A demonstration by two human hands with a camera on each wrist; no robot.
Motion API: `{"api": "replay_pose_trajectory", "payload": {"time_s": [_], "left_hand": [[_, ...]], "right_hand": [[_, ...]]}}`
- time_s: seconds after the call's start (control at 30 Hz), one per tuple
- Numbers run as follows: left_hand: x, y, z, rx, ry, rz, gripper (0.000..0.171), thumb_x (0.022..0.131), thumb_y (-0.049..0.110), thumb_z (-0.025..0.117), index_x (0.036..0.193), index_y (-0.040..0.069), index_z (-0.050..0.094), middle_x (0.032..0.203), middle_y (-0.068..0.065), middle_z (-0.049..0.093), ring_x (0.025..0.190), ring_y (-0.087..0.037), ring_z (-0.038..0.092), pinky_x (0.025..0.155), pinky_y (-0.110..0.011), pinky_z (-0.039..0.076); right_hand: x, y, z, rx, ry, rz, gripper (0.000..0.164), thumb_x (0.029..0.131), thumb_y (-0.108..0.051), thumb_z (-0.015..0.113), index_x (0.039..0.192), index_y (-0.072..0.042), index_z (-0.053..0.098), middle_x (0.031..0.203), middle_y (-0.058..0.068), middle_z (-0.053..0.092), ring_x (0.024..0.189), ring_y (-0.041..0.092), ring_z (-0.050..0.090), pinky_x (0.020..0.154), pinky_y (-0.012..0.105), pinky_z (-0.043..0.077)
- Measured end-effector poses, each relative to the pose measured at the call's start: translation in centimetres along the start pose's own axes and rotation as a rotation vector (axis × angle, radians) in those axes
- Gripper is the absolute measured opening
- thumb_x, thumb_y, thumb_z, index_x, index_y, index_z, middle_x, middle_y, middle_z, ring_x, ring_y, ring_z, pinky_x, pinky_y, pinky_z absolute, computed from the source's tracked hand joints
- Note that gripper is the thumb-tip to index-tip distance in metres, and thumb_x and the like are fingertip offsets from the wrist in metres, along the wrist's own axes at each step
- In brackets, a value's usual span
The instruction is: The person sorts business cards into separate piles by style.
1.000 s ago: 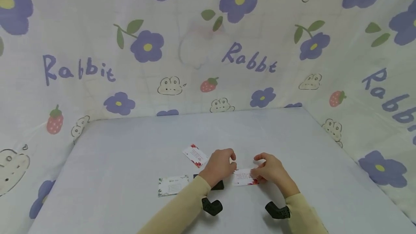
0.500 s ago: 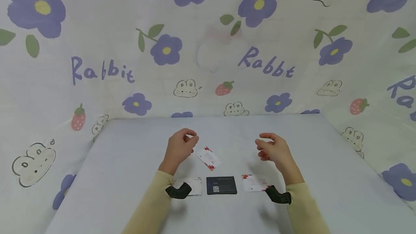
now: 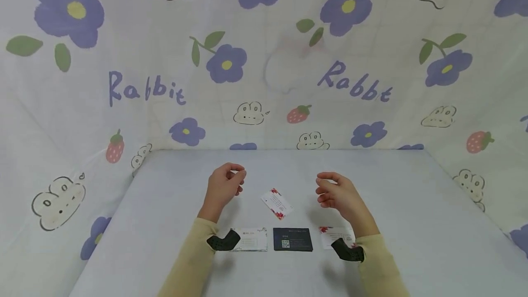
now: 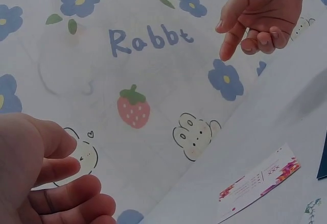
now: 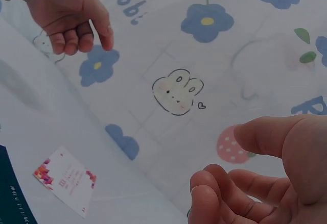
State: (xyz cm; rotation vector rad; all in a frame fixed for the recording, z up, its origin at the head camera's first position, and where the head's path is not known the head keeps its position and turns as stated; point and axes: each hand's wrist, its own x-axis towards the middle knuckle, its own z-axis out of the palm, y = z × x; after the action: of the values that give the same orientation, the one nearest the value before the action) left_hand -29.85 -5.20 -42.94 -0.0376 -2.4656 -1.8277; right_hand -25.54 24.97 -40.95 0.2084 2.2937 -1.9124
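Note:
My left hand hovers over the table at the left, fingers loosely curled around nothing. Opposite it, my right hand is also raised with relaxed, bare fingers. Between and below them a white business card with red flower corners lies aslant on the table; it shows in the left wrist view too. In a row nearer me are white cards with grey-green leaves, a dark card with a QR code and a second red-flowered card. The wrist mounts partly cover the two outer ones.
A pale cloth covers the table. Behind and at both sides hangs a white curtain printed with purple flowers, rabbits and strawberries. A black camera mount sits at each wrist.
Both hands have lifted off the row of cards and moved apart and away from me, the right one leaving the red-flowered card. Over the last half second they barely moved; the head view shifted left.

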Motion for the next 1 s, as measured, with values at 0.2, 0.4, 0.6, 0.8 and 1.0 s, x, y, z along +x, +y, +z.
{"api": "replay_pose_trajectory", "payload": {"time_s": [0.2, 0.4, 0.6, 0.8, 1.0], "left_hand": [[0.20, -0.05, 0.05, 0.006, -0.024, -0.016, 0.023, 0.097, 0.023, 0.067, 0.116, 0.010, 0.069, 0.083, -0.011, 0.069, 0.062, -0.017, 0.064, 0.059, -0.024, 0.055], [0.11, -0.24, 0.23, 0.022, -0.038, -0.027, 0.023, 0.098, 0.024, 0.066, 0.116, 0.010, 0.069, 0.086, -0.012, 0.070, 0.063, -0.015, 0.063, 0.060, -0.024, 0.054], [-0.17, -0.21, 0.34, 0.028, -0.044, -0.018, 0.023, 0.098, 0.024, 0.066, 0.116, 0.010, 0.069, 0.090, -0.017, 0.070, 0.064, -0.015, 0.063, 0.060, -0.024, 0.054], [-0.18, -0.25, 0.30, 0.037, -0.046, -0.008, 0.023, 0.098, 0.025, 0.066, 0.117, 0.010, 0.069, 0.089, -0.016, 0.070, 0.065, -0.015, 0.063, 0.060, -0.024, 0.054], [-0.06, -0.32, 0.37, 0.030, -0.052, -0.002, 0.025, 0.098, 0.025, 0.066, 0.117, 0.008, 0.068, 0.087, -0.015, 0.070, 0.064, -0.014, 0.063, 0.061, -0.024, 0.054]], "right_hand": [[-0.11, 0.05, -0.10, 0.031, -0.033, -0.008, 0.049, 0.105, -0.027, 0.056, 0.143, 0.001, 0.042, 0.084, -0.001, 0.062, 0.066, 0.009, 0.061, 0.063, 0.020, 0.057], [-0.15, 0.34, -0.02, 0.046, -0.049, -0.003, 0.048, 0.106, -0.027, 0.055, 0.142, 0.001, 0.042, 0.082, -0.002, 0.063, 0.064, 0.008, 0.060, 0.062, 0.021, 0.056], [-0.16, 0.50, 0.10, 0.027, -0.055, -0.006, 0.048, 0.106, -0.028, 0.055, 0.142, 0.001, 0.042, 0.082, -0.001, 0.062, 0.065, 0.009, 0.060, 0.062, 0.021, 0.057], [-0.20, 0.37, 0.23, 0.017, -0.058, -0.007, 0.048, 0.106, -0.028, 0.055, 0.142, 0.001, 0.042, 0.083, 0.000, 0.063, 0.065, 0.010, 0.060, 0.062, 0.021, 0.057], [-0.16, 0.39, 0.32, 0.014, -0.060, -0.001, 0.048, 0.106, -0.029, 0.055, 0.142, 0.001, 0.042, 0.084, 0.001, 0.064, 0.064, 0.009, 0.060, 0.062, 0.022, 0.057]]}}
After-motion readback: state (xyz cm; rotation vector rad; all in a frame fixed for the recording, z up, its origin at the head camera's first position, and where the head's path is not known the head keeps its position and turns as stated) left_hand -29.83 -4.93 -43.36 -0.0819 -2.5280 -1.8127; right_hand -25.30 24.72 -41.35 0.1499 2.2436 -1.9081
